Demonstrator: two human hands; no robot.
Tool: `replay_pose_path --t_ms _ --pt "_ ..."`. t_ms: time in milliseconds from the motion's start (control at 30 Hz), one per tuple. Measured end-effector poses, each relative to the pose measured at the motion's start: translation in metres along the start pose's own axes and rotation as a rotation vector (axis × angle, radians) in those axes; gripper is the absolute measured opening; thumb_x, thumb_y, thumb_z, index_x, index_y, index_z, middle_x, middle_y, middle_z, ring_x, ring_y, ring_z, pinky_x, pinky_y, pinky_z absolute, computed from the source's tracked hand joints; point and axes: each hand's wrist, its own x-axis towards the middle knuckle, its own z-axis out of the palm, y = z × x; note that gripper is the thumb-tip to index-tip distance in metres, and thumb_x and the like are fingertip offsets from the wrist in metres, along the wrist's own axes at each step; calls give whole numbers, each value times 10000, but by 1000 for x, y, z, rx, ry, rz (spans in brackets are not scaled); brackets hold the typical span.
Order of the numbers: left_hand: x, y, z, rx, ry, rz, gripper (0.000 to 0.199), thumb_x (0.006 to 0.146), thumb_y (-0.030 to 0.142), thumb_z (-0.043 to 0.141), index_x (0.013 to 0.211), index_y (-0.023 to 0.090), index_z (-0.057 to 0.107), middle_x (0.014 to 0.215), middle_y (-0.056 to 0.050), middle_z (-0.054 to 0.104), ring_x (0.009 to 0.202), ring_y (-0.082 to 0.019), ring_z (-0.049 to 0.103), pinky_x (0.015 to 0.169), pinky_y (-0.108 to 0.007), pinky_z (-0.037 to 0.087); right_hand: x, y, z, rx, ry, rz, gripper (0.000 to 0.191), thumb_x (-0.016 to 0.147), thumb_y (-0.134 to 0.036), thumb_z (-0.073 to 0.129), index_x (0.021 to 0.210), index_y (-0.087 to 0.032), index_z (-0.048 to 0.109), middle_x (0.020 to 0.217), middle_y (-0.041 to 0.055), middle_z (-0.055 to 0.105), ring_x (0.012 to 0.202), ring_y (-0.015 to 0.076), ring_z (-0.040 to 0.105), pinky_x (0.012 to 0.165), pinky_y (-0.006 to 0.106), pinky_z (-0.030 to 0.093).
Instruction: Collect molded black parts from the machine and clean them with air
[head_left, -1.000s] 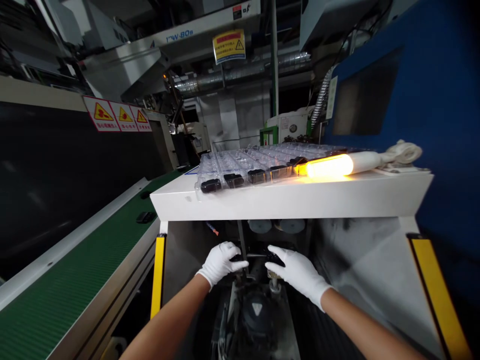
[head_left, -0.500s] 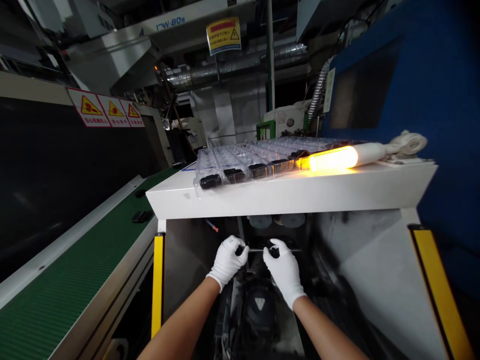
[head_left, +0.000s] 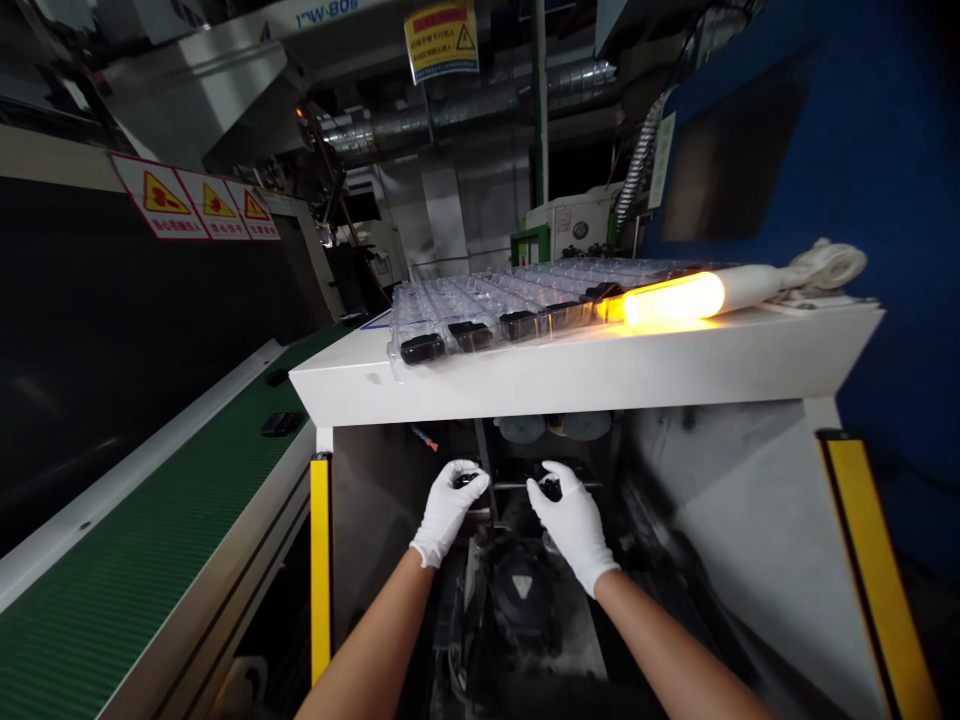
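Observation:
Both hands wear white gloves and are inside the machine opening below the white ledge. The fingers of my left hand (head_left: 448, 510) curl round a small black part (head_left: 466, 481), mostly covered by the glove. To its right, my right hand (head_left: 576, 520) grips another small black part (head_left: 552, 488) between thumb and fingers. The exact kind of these parts is too dark to tell. A gap separates the two hands. Above them, a clear plastic tray (head_left: 480, 290) with black parts in its front pockets lies on the white ledge (head_left: 570, 370).
A glowing orange lamp (head_left: 675, 302) lies on the ledge at right. A green conveyor belt (head_left: 172, 520) on the left carries black pieces (head_left: 282, 424). Yellow posts (head_left: 320, 570) flank the opening. Dark machinery (head_left: 523, 600) sits below my hands.
The view has tilted slightly downward. My left hand has turned and shifted a little left, away from the right hand. The right hand keeps its grip and nearly the same place.

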Motion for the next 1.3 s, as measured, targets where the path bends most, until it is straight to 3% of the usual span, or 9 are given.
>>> replay_pose_path --t_ms 100,167,233,367,500,633,800,1000,1300 --pt "2 -1 -3 -36 -41 -40 331 716 448 727 882 172 652 840 -36 686 785 -153 630 815 -328 522 -7 -11 -11 -73 122 -120 521 790 -430 630 1213 -126 599 1194 173 659 1108 309 616 981 476 473" --pt "1 -2 -3 -41 -33 -46 334 717 457 728 879 172 658 854 -40 684 796 -159 622 828 -338 513 -17 -24 -14 -135 210 -284 432 809 -394 620 1158 -139 641 1239 171 634 1147 310 586 1041 490 417" --pt "1 -2 -3 -42 -19 -37 331 709 449 741 876 175 660 878 -39 680 830 -163 615 861 -334 494 -28 -41 -8 -134 139 -373 312 858 -336 562 1103 -176 670 1188 137 666 1069 272 627 1001 448 457" --pt "-4 1 -9 -54 -20 -28 350 795 512 643 905 180 651 916 -46 680 883 -176 621 885 -328 487 -42 -63 26 -15 -186 -158 468 798 -294 630 1240 -144 601 1189 159 673 1051 300 650 918 421 523" --pt "-19 5 -16 -53 -15 -26 408 861 543 537 1019 184 647 1065 -81 681 1026 -208 619 974 -355 461 -40 -60 49 58 -186 -82 435 900 -367 505 1256 -134 598 1181 162 683 1085 285 646 951 426 513" --pt "-30 10 -2 50 90 -43 418 827 523 598 1094 201 607 1122 -83 674 1078 -211 614 996 -344 449 -38 -53 51 135 -169 -99 360 936 -320 438 1211 -184 626 1202 102 684 1106 222 633 998 378 490" --pt "-25 10 30 199 297 -113 371 784 534 634 920 198 557 857 -72 683 787 -203 654 771 -345 515 -49 -52 36 167 -135 -136 304 914 -214 449 1145 -212 646 1167 80 690 1062 209 641 971 385 513" --pt "-19 -9 39 338 426 16 276 745 458 660 835 228 538 836 -40 623 808 -208 602 827 -367 466 -62 -35 -10 -26 202 -446 238 873 -154 531 1054 -217 672 1080 84 699 1009 224 641 929 428 535" --pt "-19 -25 41 362 451 9 287 755 478 646 841 223 547 837 -38 625 813 -210 608 837 -369 460 -50 -16 -32 -133 231 -362 197 864 -172 538 999 -185 681 1054 89 692 966 221 640 910 431 549"
